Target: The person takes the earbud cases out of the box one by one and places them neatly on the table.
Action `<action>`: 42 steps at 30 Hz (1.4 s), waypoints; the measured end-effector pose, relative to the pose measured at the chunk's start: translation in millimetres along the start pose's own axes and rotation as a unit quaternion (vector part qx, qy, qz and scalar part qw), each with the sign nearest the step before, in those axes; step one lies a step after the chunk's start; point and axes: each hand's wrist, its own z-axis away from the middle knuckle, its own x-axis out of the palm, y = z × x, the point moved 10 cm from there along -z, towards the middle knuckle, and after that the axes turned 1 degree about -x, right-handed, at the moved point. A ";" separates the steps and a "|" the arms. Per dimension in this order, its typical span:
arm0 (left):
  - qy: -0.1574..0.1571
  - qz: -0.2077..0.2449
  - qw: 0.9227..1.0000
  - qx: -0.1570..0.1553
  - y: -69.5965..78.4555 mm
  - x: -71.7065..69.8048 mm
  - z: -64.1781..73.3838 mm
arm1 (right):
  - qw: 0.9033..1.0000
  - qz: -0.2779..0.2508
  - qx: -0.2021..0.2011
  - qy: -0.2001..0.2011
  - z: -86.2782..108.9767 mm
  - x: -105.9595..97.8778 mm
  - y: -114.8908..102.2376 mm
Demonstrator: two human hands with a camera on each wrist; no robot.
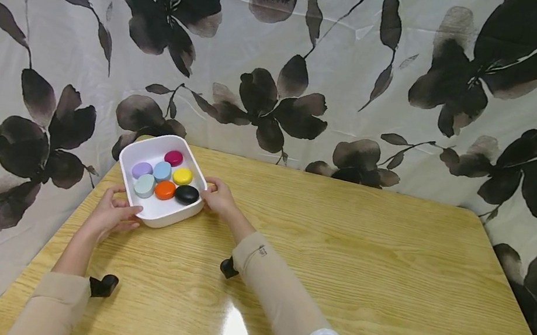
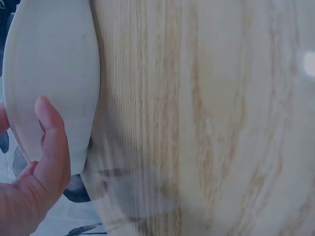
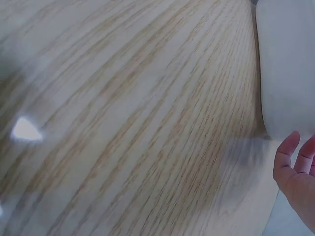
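Note:
A white rounded square tray [image 1: 170,214] sits at the table's far left corner. Several smooth round discs lie inside it: a crimson one [image 1: 173,158], a lilac one [image 1: 142,170], a light blue one [image 1: 162,171], a pale grey-blue one [image 1: 144,185], a yellow one [image 1: 183,176], an orange one [image 1: 165,190] and a black one [image 1: 186,194]. My left hand [image 1: 114,214] grips the tray's near left corner, its thumb [image 2: 51,118] along the outer wall. At the opposite side, my right hand [image 1: 220,198] holds the right edge with bent fingers [image 3: 288,147].
The wooden table [image 1: 336,273] stretches away to the right and toward me. A curtain [image 1: 358,76] with dark flowers hangs behind it and down the left side. Black wrist mounts [image 1: 103,285] stick out from both sleeves. Light glares off the tabletop near the front.

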 end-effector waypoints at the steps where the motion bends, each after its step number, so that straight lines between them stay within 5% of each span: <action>1: 0.000 0.002 1.000 -0.001 -0.4 0.8 0.9 | 1.000 0.001 0.000 -0.002 0.5 -0.4 0.3; 19: -0.013 0.003 1.000 -0.002 -9.3 15.6 11.5 | 0.997 0.054 0.006 -0.060 11.6 -14.0 15.0; 42: -0.027 0.005 1.000 0.001 -24.4 42.7 32.7 | 0.996 0.027 0.025 -0.076 59.5 -37.6 29.8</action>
